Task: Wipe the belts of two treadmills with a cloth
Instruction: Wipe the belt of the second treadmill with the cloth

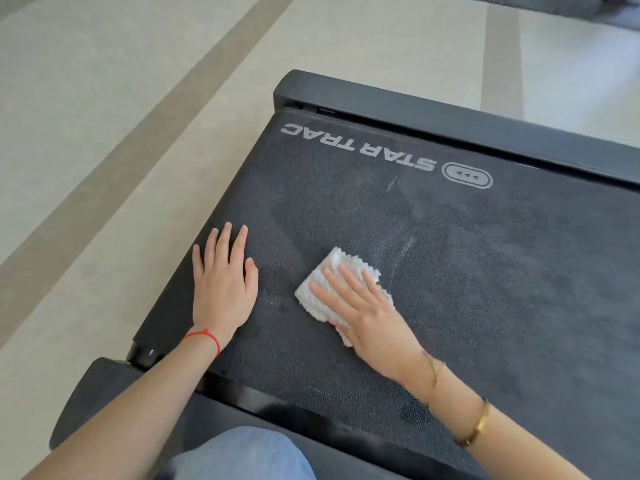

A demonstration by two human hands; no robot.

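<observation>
1. Treadmill belt [467, 271]: dark, textured, fills the middle and right of the view. White lettering "STAR TRAC" [358, 147] and an oval logo [467, 175] sit near its far end, printed upside down from this viewpoint.
2. Cloth [329, 289]: white, folded, with a zigzag edge. It lies flat on the belt, near-centre, just right of the left hand.
3. Right hand [367, 313]: lies palm down on the cloth, fingers straight and slightly spread, pressing it onto the belt. Cloth shows beyond the fingertips and at the near edge of the palm.
4. Left hand [223, 282]: flat on the belt near its left edge, fingers straight and together, thumb out to the right. It holds nothing and is apart from the cloth.
5. Wrists: a red string [204, 336] on the left; a thin chain [434, 370] and a gold bangle [476, 426] on the right.
6. Belt surface: pale streaks and scuffs [405, 247] just beyond the cloth, to the right.
7. Frame: a black side rail [450, 116] runs along the far edge of the belt; a black end cap [93, 393] sits at the near left corner.
8. Floor [104, 133]: pale, with darker bands, to the left and far side.
9. Blue fabric [242, 455] at the bottom edge, over the person's knee.
</observation>
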